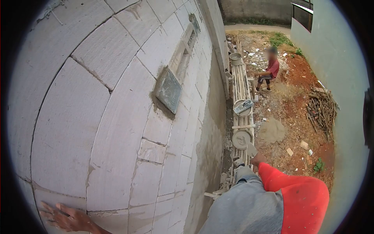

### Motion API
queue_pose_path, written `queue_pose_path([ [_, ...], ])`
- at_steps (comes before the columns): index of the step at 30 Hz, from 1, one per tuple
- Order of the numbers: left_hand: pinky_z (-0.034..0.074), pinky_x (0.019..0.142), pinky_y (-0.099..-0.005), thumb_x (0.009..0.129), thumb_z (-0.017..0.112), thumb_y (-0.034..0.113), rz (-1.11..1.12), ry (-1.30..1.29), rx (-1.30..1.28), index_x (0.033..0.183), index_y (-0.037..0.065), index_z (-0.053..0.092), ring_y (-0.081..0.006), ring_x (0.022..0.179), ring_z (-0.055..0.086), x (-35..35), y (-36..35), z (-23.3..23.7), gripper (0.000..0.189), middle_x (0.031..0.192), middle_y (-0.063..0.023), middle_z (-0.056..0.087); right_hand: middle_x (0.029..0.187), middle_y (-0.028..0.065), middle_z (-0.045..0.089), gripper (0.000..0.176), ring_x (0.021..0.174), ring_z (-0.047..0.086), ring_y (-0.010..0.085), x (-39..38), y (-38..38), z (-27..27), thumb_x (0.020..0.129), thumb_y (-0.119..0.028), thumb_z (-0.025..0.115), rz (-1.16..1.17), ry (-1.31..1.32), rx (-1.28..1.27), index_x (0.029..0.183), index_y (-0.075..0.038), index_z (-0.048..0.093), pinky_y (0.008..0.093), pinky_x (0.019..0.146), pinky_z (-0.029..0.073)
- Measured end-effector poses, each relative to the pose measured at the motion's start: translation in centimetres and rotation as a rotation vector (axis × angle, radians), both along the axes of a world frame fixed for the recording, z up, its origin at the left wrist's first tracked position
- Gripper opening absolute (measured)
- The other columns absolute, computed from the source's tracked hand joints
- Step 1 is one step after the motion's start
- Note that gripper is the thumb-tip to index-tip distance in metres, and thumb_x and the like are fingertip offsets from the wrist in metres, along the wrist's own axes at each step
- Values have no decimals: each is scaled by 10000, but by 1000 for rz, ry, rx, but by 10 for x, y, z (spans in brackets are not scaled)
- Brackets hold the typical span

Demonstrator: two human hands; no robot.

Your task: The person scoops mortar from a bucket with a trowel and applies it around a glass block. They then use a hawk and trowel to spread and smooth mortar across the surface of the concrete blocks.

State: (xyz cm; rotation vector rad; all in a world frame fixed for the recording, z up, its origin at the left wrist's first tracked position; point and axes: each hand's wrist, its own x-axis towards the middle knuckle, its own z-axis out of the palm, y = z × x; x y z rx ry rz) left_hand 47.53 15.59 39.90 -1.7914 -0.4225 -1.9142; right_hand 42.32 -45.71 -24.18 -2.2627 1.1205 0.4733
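Observation:
My left hand [69, 218] lies with its fingers spread against the wall of pale blocks [117, 152], at the lower left. My right hand [257, 159] is low by the scaffold, at the end of the red sleeve, closed on a trowel [251, 149] whose grey blade shows. Just beyond the blade stands a round bucket of wet mortar [242, 139]. Farther along the planks, a flat float [243, 106] rests across a second bucket [244, 113]. The trowel's handle is mostly hidden in my fingers.
A bamboo scaffold [240, 84] runs along the wall, carrying another bucket [235, 58] at its far end. A grey square vent piece [168, 90] juts from the wall. On the ground below are a person [272, 69], a sand heap [272, 130] and a stick pile [321, 110].

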Motion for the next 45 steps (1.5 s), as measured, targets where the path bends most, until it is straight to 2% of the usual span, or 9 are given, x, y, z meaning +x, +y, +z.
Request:
queue_pose_path([
  [7, 282, 1255, -548, 1083, 530, 533, 10, -49, 64, 1569, 354, 545, -379, 1542, 392, 6, -5, -1, 518, 1686, -7, 452, 1102, 291, 762, 502, 1090, 742, 426, -253, -15, -29, 792, -395, 768, -148, 342, 97, 1103, -1, 789, 505, 959, 580],
  [13, 433, 1175, -444, 1024, 661, 350, -268, -143, 28, 1314, 163, 769, -295, 1358, 597, 7, -5, 5, 361, 1427, -86, 695, 1080, 288, 766, 490, 1057, 748, 429, -293, -14, -43, 795, -393, 769, -189, 374, 132, 1088, -1, 793, 510, 934, 582],
  [23, 474, 1157, -494, 964, 626, 116, -1072, -147, -224, 1109, -54, 790, -351, 1220, 700, 61, -92, -47, 278, 1245, -223, 762, 1043, 284, 772, 470, 1002, 757, 434, -156, -70, -26, 798, -389, 769, -144, 209, 48, 1063, -2, 799, 519, 892, 585],
  [26, 355, 1237, -630, 986, 452, 153, -1257, 262, -2, 1071, -140, 747, -448, 1324, 637, 113, -119, -98, 425, 1180, -316, 747, 1008, 308, 761, 489, 989, 753, 456, -86, -89, -1, 802, -400, 763, -83, 56, 64, 1023, 36, 785, 529, 864, 584],
  [32, 199, 1306, -635, 981, 428, 135, -1399, 296, 29, 1093, -69, 777, -461, 1494, 453, 208, -212, -142, 419, 1403, -312, 646, 953, 325, 749, 472, 942, 744, 485, 23, -137, -7, 803, -380, 741, 71, 44, 57, 988, 53, 776, 532, 825, 581],
  [36, 150, 1314, -604, 920, 579, 123, -1030, 222, -90, 1232, -16, 746, -397, 1628, 184, 266, -241, -150, 380, 1604, -295, 463, 958, 324, 752, 460, 959, 745, 482, 63, -166, -18, 801, -377, 733, 127, 110, 97, 998, 36, 784, 529, 837, 579],
  [39, 111, 1311, -585, 814, 731, 102, -851, -43, -401, 1380, -13, 667, -362, 1662, 42, 304, -286, -155, 581, 1706, -273, 327, 959, 324, 753, 464, 966, 750, 469, 62, -196, -36, 798, -376, 737, -23, 148, 200, 1007, 35, 787, 526, 841, 579],
  [42, 80, 1300, -580, 719, 816, 117, -597, -28, -345, 1467, -27, 589, -368, 1661, 22, 322, -281, -159, 795, 1750, -257, 232, 966, 311, 761, 474, 961, 759, 447, 42, -230, -55, 804, -387, 735, -52, 213, 98, 1026, 28, 790, 518, 843, 582],
  [45, 90, 1276, -655, 686, 824, 179, -488, -53, -230, 1473, -13, 601, -420, 1654, 55, 329, -267, -161, 841, 1744, -253, 253, 814, 179, 760, 403, 691, 754, 277, 22, -261, -52, 863, -335, 736, -109, 168, 191, 1032, 28, 785, 435, 659, 591],
])
